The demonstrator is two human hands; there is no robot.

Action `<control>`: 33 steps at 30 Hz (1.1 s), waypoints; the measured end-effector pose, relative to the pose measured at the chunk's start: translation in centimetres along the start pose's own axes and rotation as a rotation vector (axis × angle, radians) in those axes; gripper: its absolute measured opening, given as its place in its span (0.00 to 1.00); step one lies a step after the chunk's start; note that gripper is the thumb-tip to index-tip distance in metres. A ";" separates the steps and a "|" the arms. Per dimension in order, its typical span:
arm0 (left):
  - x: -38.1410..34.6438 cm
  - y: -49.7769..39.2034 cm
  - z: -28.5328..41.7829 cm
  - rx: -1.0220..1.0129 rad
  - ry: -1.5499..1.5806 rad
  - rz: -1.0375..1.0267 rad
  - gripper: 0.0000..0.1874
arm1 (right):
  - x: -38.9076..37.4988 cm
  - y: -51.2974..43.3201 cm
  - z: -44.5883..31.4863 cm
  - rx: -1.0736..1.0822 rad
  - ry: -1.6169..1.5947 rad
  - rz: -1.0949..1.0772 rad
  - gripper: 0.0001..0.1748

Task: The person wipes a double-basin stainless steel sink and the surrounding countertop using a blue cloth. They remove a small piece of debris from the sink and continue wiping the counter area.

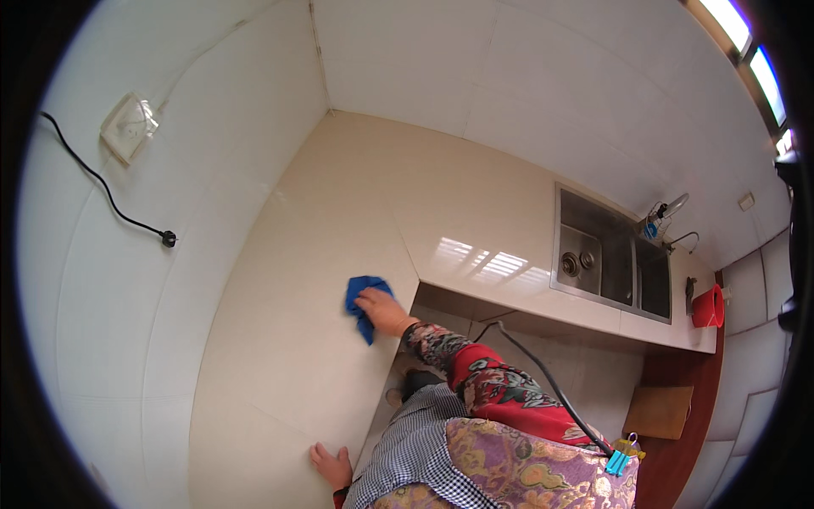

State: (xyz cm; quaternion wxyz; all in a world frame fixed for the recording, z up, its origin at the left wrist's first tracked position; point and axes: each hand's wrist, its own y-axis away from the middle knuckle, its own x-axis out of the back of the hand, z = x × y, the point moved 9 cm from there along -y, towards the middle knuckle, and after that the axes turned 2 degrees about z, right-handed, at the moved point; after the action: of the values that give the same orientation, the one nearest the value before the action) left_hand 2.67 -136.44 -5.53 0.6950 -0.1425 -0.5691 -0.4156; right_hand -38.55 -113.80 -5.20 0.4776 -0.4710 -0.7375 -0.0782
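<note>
My right hand (385,313) presses a crumpled blue cloth (367,283) onto the beige countertop (286,343), close to the inner corner where the counter turns. The fingers bunch the middle of the cloth, and its loose edges spread beyond them. Lower down, my left hand (332,466) lies on the same countertop near its front edge. It holds nothing, its thumb set apart from the fingers. A red floral sleeve covers my right arm.
A double steel sink (594,254) is set in the counter at right, with a tap (685,238) and a red container (707,306) beyond. A black plug (167,238) hangs along the left wall below a covered socket (130,127). A dark cable (540,369) crosses near my right arm.
</note>
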 end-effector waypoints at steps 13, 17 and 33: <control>-1.6 -4.1 3.3 -0.027 -0.042 0.010 0.42 | 19.8 14.1 24.8 -0.811 0.430 0.420 0.22; -2.1 -8.8 10.7 -0.138 -0.045 -0.052 0.43 | 15.6 6.1 23.8 -0.581 0.270 0.360 0.24; -3.4 -18.7 26.0 -0.172 -0.129 -0.163 0.49 | 33.1 16.0 43.6 -1.017 0.458 0.542 0.25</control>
State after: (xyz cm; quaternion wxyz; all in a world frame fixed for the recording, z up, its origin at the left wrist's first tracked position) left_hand -28.72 -129.05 -5.62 0.6062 -0.1813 -0.5846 -0.5077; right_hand -57.11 -59.95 -8.01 0.3424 -0.7815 -0.3407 -0.3949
